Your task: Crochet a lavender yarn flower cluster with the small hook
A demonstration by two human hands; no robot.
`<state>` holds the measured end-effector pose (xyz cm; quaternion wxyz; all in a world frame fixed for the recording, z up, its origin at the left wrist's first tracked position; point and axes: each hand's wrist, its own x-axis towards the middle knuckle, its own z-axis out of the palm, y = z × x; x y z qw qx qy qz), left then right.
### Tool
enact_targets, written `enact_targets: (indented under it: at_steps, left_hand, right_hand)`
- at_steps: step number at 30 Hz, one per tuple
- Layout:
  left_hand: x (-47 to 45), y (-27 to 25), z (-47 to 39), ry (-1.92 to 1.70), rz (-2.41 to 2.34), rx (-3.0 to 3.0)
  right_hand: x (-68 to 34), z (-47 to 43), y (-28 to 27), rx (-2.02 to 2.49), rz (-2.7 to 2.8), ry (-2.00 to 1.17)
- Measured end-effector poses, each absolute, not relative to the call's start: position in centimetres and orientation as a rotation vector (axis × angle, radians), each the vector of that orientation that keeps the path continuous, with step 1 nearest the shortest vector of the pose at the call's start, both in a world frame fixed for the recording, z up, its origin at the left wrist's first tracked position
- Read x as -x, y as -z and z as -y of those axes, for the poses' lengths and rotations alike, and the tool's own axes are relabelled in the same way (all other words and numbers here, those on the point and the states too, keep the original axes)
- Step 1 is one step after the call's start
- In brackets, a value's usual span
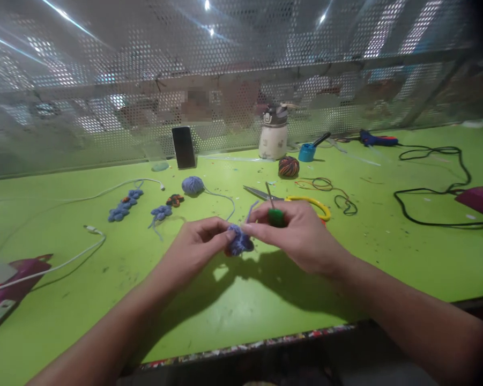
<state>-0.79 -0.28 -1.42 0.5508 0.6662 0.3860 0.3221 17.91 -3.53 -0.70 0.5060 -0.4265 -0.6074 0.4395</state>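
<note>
A small blue-purple crochet piece (239, 242) is pinched between the thumb and fingers of my left hand (205, 238), just above the table's front half. My right hand (293, 233) holds a green-handled crochet hook (276, 216), its thin metal shaft pointing up and away. The thumb and fingertips of that hand also meet the piece's right edge, where a short yarn end (251, 210) sticks up. From the blue yarn ball (192, 185), a strand runs toward the piece. Scissors (309, 203) with yellow handles lie behind my right hand, partly hidden by it.
Crocheted flowers (126, 205) lie to the left, with another blue flower (161, 213) nearer. Behind stand a phone (184, 147), a bottle (273, 136), a multicoloured yarn ball (288, 167) and a blue pot (306, 152). A glue gun (378, 139), cables and purple power strips (478, 201) flank the green table (386, 252).
</note>
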Motion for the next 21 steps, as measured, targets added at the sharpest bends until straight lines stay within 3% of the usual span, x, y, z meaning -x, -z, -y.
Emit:
enact_targets:
  at_steps: [7,14,21]
  left_hand:
    - [1.3,2.2,-0.5,-0.842,-0.87,-1.44]
    - [1.3,1.3,0.1,-0.906,-0.85,-1.584]
    - [1.1,1.7,0.3,-0.864,-0.823,-1.588]
  right_hand:
    - [-18.1,5.9,0.2,0.692,2.308,-0.653]
    - [-19.5,3.8,-0.5,1.149,1.594,-0.7]
    - [-18.8,2.9,0.1,1.191,1.72,-1.087]
